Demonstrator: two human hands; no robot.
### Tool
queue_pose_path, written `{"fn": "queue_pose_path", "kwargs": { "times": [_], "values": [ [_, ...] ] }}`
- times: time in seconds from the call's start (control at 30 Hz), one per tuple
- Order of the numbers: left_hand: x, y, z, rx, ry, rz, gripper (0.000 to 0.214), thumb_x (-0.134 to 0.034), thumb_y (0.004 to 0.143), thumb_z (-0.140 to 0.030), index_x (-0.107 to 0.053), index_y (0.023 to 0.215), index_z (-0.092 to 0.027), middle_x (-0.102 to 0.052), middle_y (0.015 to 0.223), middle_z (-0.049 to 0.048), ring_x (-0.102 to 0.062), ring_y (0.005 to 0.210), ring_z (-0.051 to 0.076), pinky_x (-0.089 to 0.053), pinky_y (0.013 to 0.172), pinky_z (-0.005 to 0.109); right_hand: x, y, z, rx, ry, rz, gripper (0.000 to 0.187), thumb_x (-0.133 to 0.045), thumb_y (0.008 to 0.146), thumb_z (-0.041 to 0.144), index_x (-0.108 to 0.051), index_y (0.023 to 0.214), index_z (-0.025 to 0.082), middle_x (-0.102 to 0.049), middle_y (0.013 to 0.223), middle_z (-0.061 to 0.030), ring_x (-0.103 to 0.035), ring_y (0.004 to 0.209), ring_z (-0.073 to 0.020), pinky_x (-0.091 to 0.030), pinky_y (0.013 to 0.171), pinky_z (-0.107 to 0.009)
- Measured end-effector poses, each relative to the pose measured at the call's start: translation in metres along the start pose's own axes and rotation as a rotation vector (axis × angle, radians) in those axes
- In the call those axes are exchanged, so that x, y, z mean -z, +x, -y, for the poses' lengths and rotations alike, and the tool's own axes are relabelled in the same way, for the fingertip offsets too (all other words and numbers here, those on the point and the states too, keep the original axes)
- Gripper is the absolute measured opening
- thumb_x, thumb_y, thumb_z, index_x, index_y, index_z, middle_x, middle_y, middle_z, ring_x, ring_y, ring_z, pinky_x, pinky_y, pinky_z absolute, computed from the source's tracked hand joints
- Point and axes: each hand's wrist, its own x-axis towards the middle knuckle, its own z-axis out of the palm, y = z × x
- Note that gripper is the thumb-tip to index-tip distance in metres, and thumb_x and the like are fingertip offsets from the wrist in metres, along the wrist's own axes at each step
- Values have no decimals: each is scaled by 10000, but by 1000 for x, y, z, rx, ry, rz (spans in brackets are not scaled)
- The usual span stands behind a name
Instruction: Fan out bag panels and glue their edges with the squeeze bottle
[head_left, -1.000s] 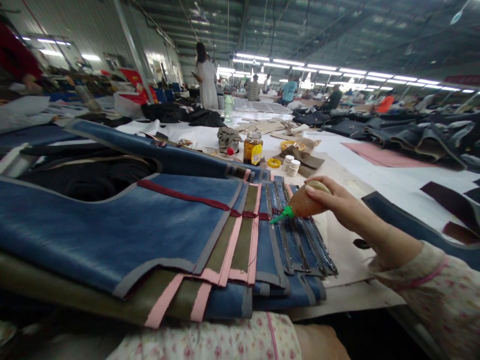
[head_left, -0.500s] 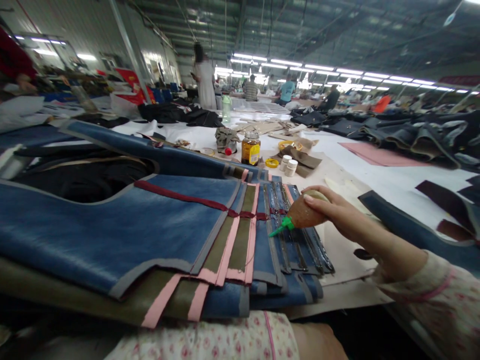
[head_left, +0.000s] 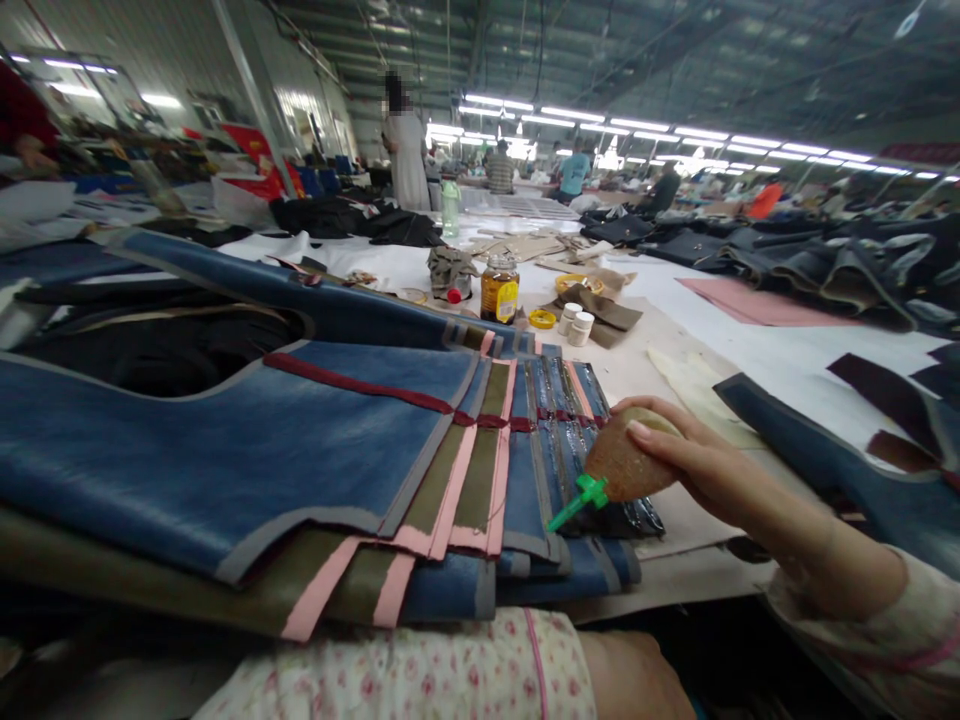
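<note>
My right hand (head_left: 697, 460) is closed around a brown squeeze bottle of glue (head_left: 626, 465) with a green nozzle (head_left: 574, 503). The nozzle tip touches the near end of a fanned stack of blue, olive and pink leather pieces (head_left: 480, 470). The rightmost blue strips (head_left: 559, 400) shine wet. Only my left forearm in a flowered sleeve (head_left: 420, 675) shows along the bottom edge; the left hand itself is out of view.
A jar of amber liquid (head_left: 500, 293), a yellow lid (head_left: 542, 319) and two small white pots (head_left: 575, 323) stand farther back on the paper-covered table (head_left: 750, 350). Dark leather pieces (head_left: 825, 450) lie at right. A person in white (head_left: 405, 150) stands far off.
My right hand has drawn the glue bottle toward me along the blue strips, from their middle to their near end. The camera has tilted slightly.
</note>
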Motion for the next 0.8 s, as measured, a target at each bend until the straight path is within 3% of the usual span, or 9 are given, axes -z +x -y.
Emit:
{"fn": "queue_pose_path", "kwargs": {
  "times": [0.1, 0.2, 0.37, 0.47, 0.57, 0.7, 0.8],
  "values": [
    [-3, -2, 1, -23, -20, 0, 197, -687, 644, -133, -571, 502, -205, -603, 576, -18, -509, 504, 110, -288, 411, 233, -2, -8, 0, -22, 29, 15, 423, -636, 779, 555, -575, 1063, 247, -644, 968, -53, -616, 857, -224, -487, 692, -302],
    [0, -9, -5, 30, -55, -45, 254, -629, 674, -126, -548, 450, -215, -575, 554, -7, -526, 510, 116, -234, 409, 237, -3, -14, -1, -8, 41, -15, 432, -647, 776, 549, -564, 1072, 245, -636, 963, -51, -609, 853, -217, -483, 682, -287],
    [11, -11, -11, 188, -299, -150, 379, -579, 709, -107, -486, 354, -198, -473, 447, -9, -439, 413, 81, -177, 402, 225, -7, -19, -4, -38, 133, 9, 439, -656, 786, 538, -535, 1111, 268, -621, 948, -29, -604, 819, -190, -481, 654, -261],
    [11, -9, -10, 150, -338, -178, 395, -593, 698, -95, -468, 337, -192, -437, 417, -13, -392, 384, 74, -140, 403, 232, -8, -21, -7, -15, 187, -30, 477, -689, 750, 550, -527, 1107, 278, -617, 931, -23, -605, 791, -183, -484, 636, -254],
    [4, -6, -6, 119, -293, -91, 383, -610, 675, -84, -470, 334, -190, -457, 434, -15, -384, 392, 71, -128, 413, 235, -6, -23, -11, 5, 178, -43, 482, -700, 747, 539, -521, 1121, 292, -623, 948, -21, -611, 818, -188, -492, 654, -255],
    [-11, -3, 0, 61, -178, -47, 321, -611, 681, -112, -521, 388, -208, -525, 508, -10, -436, 435, 81, -163, 417, 234, -6, -22, -14, 37, 97, -32, 468, -677, 768, 539, -520, 1137, 297, -630, 944, -19, -611, 827, -193, -493, 664, -260],
    [-19, -2, 5, -23, -98, -52, 251, -644, 658, -147, -543, 440, -219, -566, 551, 5, -466, 461, 108, -196, 413, 243, -7, -8, -12, 112, -8, -99, 440, -674, 769, 536, -540, 1094, 272, -631, 945, -22, -604, 845, -193, -494, 699, -266]
  ]
}}
